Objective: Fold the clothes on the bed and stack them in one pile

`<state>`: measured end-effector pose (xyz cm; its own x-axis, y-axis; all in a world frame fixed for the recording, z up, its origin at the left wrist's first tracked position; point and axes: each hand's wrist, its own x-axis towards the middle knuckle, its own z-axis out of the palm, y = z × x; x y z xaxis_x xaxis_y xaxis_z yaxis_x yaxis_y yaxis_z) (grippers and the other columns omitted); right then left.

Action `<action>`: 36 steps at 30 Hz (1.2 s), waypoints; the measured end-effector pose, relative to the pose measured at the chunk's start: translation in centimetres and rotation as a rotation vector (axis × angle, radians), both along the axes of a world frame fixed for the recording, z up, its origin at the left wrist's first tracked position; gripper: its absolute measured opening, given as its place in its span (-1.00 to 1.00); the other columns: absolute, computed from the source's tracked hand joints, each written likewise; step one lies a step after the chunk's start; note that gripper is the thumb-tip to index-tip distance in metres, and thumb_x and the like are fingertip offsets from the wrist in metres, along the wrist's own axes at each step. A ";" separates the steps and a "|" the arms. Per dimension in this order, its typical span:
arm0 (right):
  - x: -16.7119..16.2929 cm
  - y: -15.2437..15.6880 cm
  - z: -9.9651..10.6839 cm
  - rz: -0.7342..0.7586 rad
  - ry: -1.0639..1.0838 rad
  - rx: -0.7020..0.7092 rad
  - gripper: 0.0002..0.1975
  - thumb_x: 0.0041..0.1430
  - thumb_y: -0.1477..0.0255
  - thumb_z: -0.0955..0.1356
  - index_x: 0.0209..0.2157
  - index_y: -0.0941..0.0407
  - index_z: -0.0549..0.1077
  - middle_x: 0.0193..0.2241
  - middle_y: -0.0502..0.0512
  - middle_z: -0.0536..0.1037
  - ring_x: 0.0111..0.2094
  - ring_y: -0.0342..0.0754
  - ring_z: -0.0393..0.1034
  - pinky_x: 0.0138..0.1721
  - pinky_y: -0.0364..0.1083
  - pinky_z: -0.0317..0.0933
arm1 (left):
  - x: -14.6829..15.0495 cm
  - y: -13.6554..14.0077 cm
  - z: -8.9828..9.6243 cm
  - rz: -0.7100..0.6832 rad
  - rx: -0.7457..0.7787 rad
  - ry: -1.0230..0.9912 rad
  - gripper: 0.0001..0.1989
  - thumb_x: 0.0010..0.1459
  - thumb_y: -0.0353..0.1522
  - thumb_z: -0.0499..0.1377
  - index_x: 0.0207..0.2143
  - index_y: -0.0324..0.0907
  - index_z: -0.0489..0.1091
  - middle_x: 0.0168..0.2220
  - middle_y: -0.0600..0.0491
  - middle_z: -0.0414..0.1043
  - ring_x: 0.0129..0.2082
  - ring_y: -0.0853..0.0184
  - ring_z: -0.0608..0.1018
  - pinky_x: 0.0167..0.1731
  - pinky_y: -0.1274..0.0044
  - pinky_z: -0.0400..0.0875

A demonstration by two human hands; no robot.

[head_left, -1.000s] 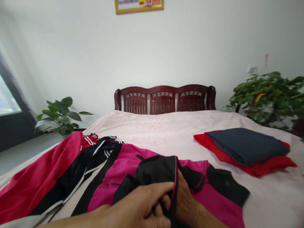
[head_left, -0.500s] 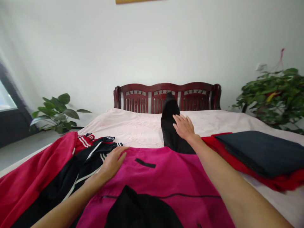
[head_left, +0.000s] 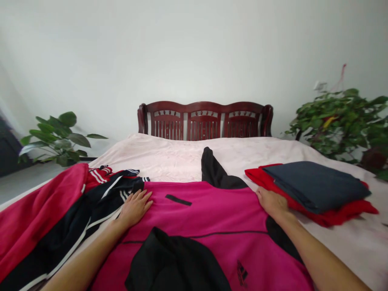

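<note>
A magenta-and-black jacket point(head_left: 194, 214) lies spread on the bed in front of me, with a dark strip near its far edge and a small black logo at the lower right. One black sleeve point(head_left: 171, 258) is folded across its front, while another black part point(head_left: 216, 171) juts out beyond the far edge. My left hand point(head_left: 135, 207) rests flat on the jacket's left side, fingers apart. At the far right corner, my right hand point(head_left: 273, 202) is closed on the jacket's edge; its fingertips are partly hidden.
To the left lie red and navy striped clothes point(head_left: 81, 214). A folded dark blue garment point(head_left: 318, 184) sits on a folded red one point(head_left: 339, 218) at the right. The pink bed sheet point(head_left: 169, 161) reaches a wooden headboard point(head_left: 204, 121). Plants point(head_left: 60, 137) flank the bed.
My right hand has come down and right from the black part to the jacket's right corner. That black part has sunk lower. My left hand still lies on the left side.
</note>
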<state>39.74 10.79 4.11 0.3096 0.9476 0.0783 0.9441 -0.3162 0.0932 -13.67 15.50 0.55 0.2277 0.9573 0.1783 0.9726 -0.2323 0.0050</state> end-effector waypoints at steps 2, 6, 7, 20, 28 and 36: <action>-0.4 -0.2 0.2 -0.012 0.003 -0.003 -0.60 0.37 0.41 0.06 -0.03 0.16 0.43 -0.19 0.31 0.60 -0.15 0.14 0.52 -0.24 0.02 0.27 | -0.3 -0.2 0.1 -0.019 -0.008 -0.038 -0.46 0.31 -0.15 -0.06 0.25 -0.16 0.29 0.29 -0.13 0.25 0.33 0.01 0.19 0.27 0.18 0.03; -1.1 -3.4 0.5 0.015 0.000 0.030 -0.57 0.36 0.33 0.11 0.11 0.18 0.36 0.00 0.35 0.52 -0.02 0.16 0.45 -0.13 0.05 0.27 | -2.5 -2.1 0.5 -0.041 -0.002 -0.207 -0.40 0.28 -0.12 -0.08 0.23 -0.25 0.29 0.27 -0.18 0.25 0.29 0.06 0.26 0.27 0.27 0.08; -0.9 -4.8 0.6 0.010 -0.011 0.046 -0.55 0.35 0.31 0.12 0.14 0.19 0.34 0.03 0.37 0.48 0.02 0.18 0.42 -0.09 0.07 0.26 | -3.5 -2.8 0.6 -0.018 0.010 -0.269 -0.38 0.27 -0.12 -0.09 0.24 -0.28 0.26 0.26 -0.21 0.26 0.27 0.08 0.30 0.26 0.29 0.11; -1.1 -16.5 0.1 -0.148 0.130 0.113 -0.48 0.29 0.09 0.16 0.04 0.12 0.46 -0.05 0.30 0.55 -0.03 0.25 0.42 -0.13 0.12 0.25 | -10.7 -16.1 2.1 0.380 -0.468 -1.140 -0.45 -0.13 0.01 0.30 -0.16 -0.15 0.51 -0.27 -0.01 0.63 -0.23 0.07 0.64 -0.32 0.40 0.56; 0.9 -16.8 -0.7 0.013 -0.011 0.304 -0.68 0.33 0.40 0.13 -0.12 0.10 0.47 -0.17 0.20 0.59 -0.15 0.11 0.44 -0.20 0.04 0.15 | -6.5 -16.5 2.1 0.286 -0.080 -0.892 -0.46 0.08 -0.14 0.18 0.09 -0.15 0.40 -0.26 0.00 0.61 -0.21 0.12 0.63 -0.21 0.38 0.52; 1.7 -17.5 -0.6 -0.025 0.008 0.370 -0.57 0.29 0.25 0.14 -0.05 0.13 0.49 -0.06 0.31 0.54 -0.04 0.27 0.37 -0.05 0.17 0.20 | -6.4 -17.5 1.9 0.310 -0.071 -0.870 -0.36 0.17 -0.07 0.07 0.18 -0.30 0.30 0.14 -0.20 0.41 0.14 0.07 0.47 0.08 0.36 0.38</action>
<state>41.47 -6.70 3.51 0.3342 0.8479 0.4116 0.9360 -0.3499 -0.0392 -20.12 -1.97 2.44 -0.2271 0.9682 0.1052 0.6382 0.0664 0.7670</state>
